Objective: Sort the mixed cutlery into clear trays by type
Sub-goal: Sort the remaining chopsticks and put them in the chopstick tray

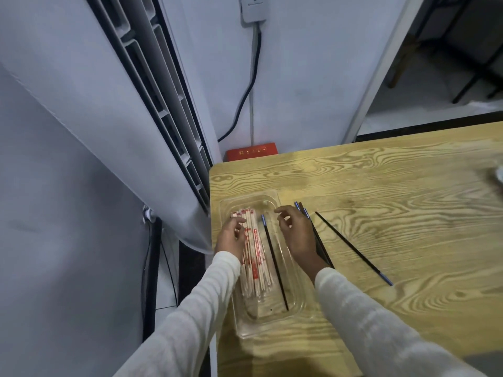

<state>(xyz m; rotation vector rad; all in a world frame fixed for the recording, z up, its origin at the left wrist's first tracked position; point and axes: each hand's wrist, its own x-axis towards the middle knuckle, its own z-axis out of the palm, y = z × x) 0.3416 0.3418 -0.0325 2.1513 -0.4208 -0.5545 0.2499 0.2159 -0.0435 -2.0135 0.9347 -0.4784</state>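
Hands at the clear tray, left edge of the tabletop

Clear tray (pixel 272 326) lies lengthwise along the left edge of the wooden tabletop (pixel 381 186). It holds a bundle of paper-wrapped chopsticks (pixel 254 257) on its left side and one black chopstick (pixel 275 263) on its right. The left hand (pixel 231 238) rests on the bundle with bent fingers; whether they grip it cannot be told. The right hand (pixel 298 235) hovers over the tray's right rim, fingers loosely curled and holding nothing visible. Two black chopsticks (pixel 322 248) lie partly beneath it, just beside the tray. A lone black chopstick (pixel 353 248) lies diagonally further right.
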